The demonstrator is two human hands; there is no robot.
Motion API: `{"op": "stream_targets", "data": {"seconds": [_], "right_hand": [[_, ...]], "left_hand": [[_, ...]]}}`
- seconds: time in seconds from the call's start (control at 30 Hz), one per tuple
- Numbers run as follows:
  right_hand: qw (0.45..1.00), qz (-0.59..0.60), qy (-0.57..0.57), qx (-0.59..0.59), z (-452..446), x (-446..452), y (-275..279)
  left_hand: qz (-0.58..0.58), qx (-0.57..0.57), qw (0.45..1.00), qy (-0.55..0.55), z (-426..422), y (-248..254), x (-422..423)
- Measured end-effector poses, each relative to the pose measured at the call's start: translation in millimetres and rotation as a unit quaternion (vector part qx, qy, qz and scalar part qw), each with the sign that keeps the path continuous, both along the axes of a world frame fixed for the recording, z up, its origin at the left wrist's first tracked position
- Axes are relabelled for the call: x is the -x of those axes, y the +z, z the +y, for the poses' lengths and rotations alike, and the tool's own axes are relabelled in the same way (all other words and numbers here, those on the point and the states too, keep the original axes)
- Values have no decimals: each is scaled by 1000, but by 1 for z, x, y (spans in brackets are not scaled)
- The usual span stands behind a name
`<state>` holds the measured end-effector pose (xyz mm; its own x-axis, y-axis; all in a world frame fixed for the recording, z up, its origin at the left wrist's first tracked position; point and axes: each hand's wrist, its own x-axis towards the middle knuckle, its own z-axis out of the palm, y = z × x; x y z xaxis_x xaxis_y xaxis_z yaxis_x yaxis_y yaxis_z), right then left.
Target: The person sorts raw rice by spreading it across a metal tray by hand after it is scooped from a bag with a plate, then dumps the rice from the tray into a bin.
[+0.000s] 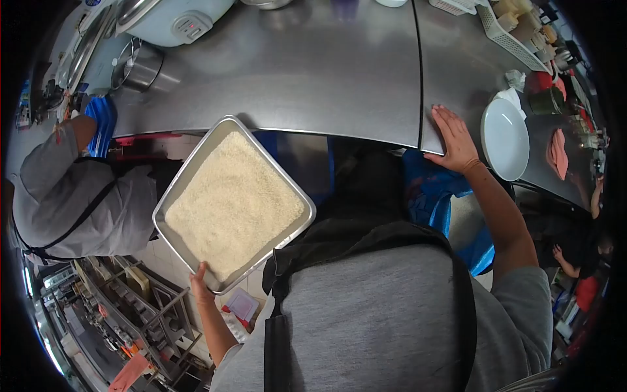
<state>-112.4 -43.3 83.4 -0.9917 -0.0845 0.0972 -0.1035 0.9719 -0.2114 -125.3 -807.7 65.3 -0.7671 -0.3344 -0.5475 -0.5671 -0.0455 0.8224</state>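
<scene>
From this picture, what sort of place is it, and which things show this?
Probably a commercial kitchen: there is a long metal counter, a white appliance with a control panel, and a metal tray of pale grains, perhaps rice.

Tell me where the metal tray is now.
In the head view, the metal tray is left of centre, in the left hand, by the steel counter.
</scene>
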Motion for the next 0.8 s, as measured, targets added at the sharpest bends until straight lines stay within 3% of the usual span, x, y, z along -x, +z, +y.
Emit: {"op": "stream_targets", "data": {"seconds": [0.13, 0.2, 0.27, 0.4, 0.57, 0.8], "right_hand": [[1000, 13, 9, -4, 0, 1, -2], [1000, 5, 6, -14, 1, 3, -1], [1000, -5, 6, -21, -2, 2, -1], [999, -7, 5, -35, -2, -1, -4], [999, -1, 8, -37, -4, 1, -3], [999, 5, 3, -33, -4, 1, -3]], "left_hand": [[9, 68, 996, 58, -31, -3, -23], [-9, 39, 998, 40, -44, -11, -22], [-22, 62, 997, 41, -19, 1, -21], [-20, 52, 998, -13, -25, -51, -9], [-46, 73, 994, -72, 33, -85, 23], [-64, 95, 992, -47, 110, -108, 71]]}}
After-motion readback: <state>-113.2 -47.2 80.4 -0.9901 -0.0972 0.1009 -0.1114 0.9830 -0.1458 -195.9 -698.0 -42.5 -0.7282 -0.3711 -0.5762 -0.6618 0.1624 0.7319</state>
